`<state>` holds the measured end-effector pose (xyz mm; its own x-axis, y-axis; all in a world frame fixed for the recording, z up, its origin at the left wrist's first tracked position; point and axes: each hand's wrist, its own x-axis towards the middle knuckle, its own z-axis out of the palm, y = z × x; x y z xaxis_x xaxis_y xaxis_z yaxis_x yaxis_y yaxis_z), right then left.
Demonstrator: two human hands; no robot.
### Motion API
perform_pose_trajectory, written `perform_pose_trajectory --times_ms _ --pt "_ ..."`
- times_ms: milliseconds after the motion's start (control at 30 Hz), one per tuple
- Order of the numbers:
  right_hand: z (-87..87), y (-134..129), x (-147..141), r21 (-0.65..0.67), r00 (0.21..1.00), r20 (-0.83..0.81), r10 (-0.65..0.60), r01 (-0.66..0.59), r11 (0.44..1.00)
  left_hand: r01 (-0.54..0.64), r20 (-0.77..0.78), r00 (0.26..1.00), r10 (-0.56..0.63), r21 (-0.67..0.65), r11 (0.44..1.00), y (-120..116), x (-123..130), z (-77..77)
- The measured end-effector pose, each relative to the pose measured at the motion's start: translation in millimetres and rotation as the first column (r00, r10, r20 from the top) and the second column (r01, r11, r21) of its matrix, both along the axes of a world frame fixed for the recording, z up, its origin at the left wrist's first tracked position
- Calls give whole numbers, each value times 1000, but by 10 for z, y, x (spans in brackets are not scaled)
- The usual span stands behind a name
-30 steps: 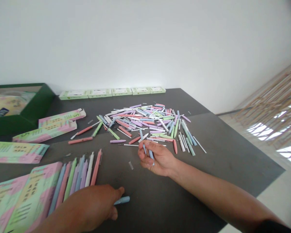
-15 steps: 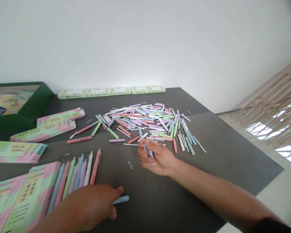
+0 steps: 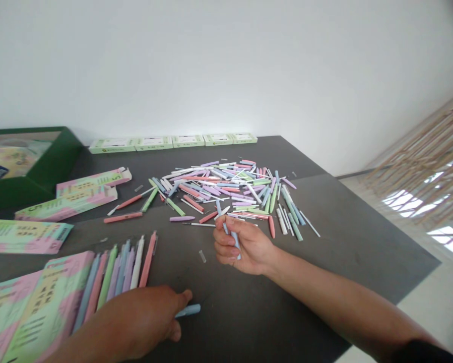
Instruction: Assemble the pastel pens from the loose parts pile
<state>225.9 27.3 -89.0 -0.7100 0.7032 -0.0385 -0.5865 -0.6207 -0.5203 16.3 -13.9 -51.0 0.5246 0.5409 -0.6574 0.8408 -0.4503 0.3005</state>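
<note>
My left hand point(image 3: 150, 315) is closed on a light blue pen barrel point(image 3: 188, 310), whose rounded end sticks out past the fingers; the rest is hidden. Over the table, my right hand point(image 3: 245, 245) has its fingers curled round blue pen parts point(image 3: 234, 244), one slanting across the palm and another at the fingertips. Just behind that hand spreads a heap of pen barrels and white refills point(image 3: 214, 189) in pink, green, purple, blue and white. Assembled pens point(image 3: 122, 269) lie in a row beside the left hand, partly covered by it.
Printed pen boxes point(image 3: 56, 297) lie at the left front, with open cartons point(image 3: 67, 201) behind. A green box point(image 3: 41, 176) holding packaging stands at the far left. Several pale green boxes point(image 3: 188, 141) line the wall. A small clear cap point(image 3: 202, 256) lies mid-table.
The fingers of my right hand have curled tighter round the blue pen parts, which have shifted slightly in the grip. My left hand has hardly moved.
</note>
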Motion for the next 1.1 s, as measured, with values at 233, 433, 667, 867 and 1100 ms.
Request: perform_pose_trajectory --times_ms 233,433,667,867,1100 --pt "25 -5 3 3 1000 12 15 -16 1000 57 -84 995 -57 -4 998 10 19 21" --pt "19 -2 6 11 1000 23 8 -9 1000 46 -84 995 -45 5 999 -7 28 55" --pt "19 -3 9 -8 1000 17 17 -17 1000 43 -66 997 -41 25 999 -16 4 40" --pt "23 -11 12 -9 999 -23 40 -40 999 39 -49 998 -38 24 999 -8 14 33" --pt "28 -10 7 -29 998 -41 37 -38 999 2 -16 1000 -2 19 1000 -11 -4 23"
